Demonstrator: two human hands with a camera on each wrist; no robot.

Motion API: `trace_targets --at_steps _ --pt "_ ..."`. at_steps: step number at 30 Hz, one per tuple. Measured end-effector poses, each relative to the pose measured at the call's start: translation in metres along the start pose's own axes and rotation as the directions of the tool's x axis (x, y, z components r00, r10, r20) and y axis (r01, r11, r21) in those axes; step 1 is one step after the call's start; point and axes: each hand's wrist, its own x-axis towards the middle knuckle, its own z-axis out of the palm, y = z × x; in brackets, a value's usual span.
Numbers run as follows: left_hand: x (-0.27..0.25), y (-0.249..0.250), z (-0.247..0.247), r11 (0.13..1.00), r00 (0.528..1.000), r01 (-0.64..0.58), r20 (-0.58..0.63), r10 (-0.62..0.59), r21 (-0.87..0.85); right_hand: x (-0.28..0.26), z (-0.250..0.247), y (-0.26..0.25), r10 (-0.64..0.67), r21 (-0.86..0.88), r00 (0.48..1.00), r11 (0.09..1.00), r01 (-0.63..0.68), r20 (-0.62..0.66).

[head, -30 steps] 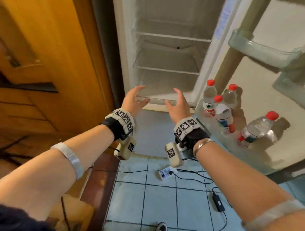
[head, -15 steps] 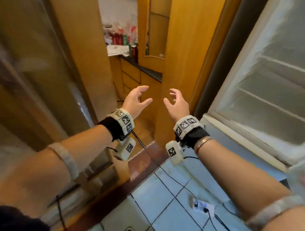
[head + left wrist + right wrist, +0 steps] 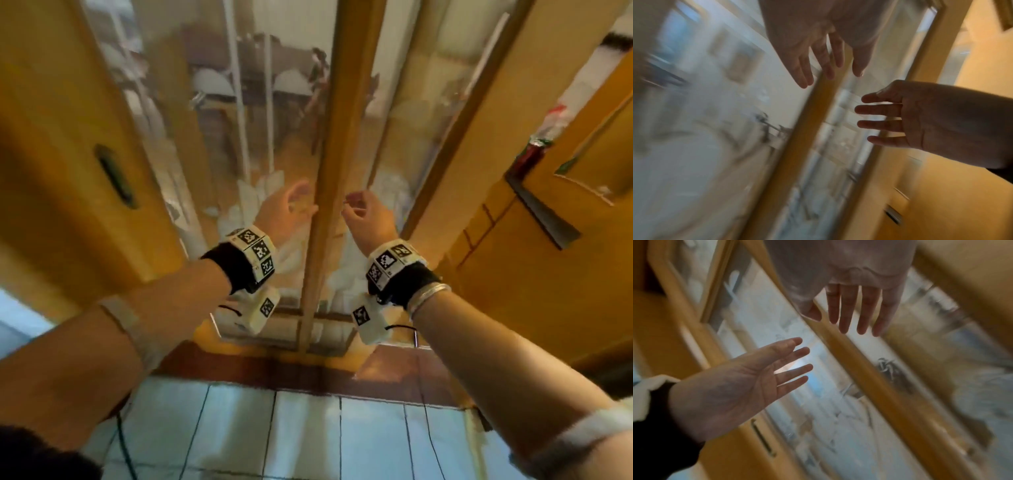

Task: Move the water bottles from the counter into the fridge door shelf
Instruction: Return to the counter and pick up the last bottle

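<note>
A: Wooden door frames with glass panels (image 3: 281, 113) fill the head view, with pale floor tiles (image 3: 308, 442) along the bottom. At far left sits a recessed door pull (image 3: 114, 176).

B: And the hands?

A: Left of centre, the left hand (image 3: 286, 210) is raised with fingers spread, holding nothing. A wooden post (image 3: 330, 164) stands between the two. Right of it, the right hand (image 3: 368, 216) is loosely curled and empty. I judge both are kept up ready for the next pick.

B: Where are the water bottles?

A: Not visible now, nor is the counter. A second ago the open fridge and red-capped bottles on its door shelf filled the upper right; the view has since swung away to these doors.
</note>
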Motion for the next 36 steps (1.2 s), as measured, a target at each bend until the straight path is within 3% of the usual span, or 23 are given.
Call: trace_targets --at_steps 7,12,16,25,36 --pt "-0.041 -0.069 -0.168 0.986 0.963 0.132 -0.249 -0.103 0.104 0.002 0.161 -0.103 -0.185 0.029 0.95 0.983 0.184 0.25" --pt "-0.072 -0.114 -0.275 0.96 0.884 0.261 -0.424 -0.195 0.102 -0.007 0.264 -0.172 -0.287 0.047 0.872 0.955 0.292 0.397" --pt "-0.106 -0.143 -0.347 0.951 0.807 0.301 -0.551 -0.215 0.069 -0.018 0.338 -0.219 -0.341 0.092 0.776 0.933 0.348 0.53" --pt "-0.181 -0.196 -0.464 0.885 0.537 0.465 -0.787 -0.304 -0.025 -0.06 0.482 -0.308 -0.459 0.251 0.537 0.874 0.417 0.707" --pt "-0.27 -0.231 -0.585 0.782 0.139 0.61 -0.953 -0.269 -0.132 -0.108 0.622 -0.406 -0.571 0.425 0.252 0.783 0.455 0.782"
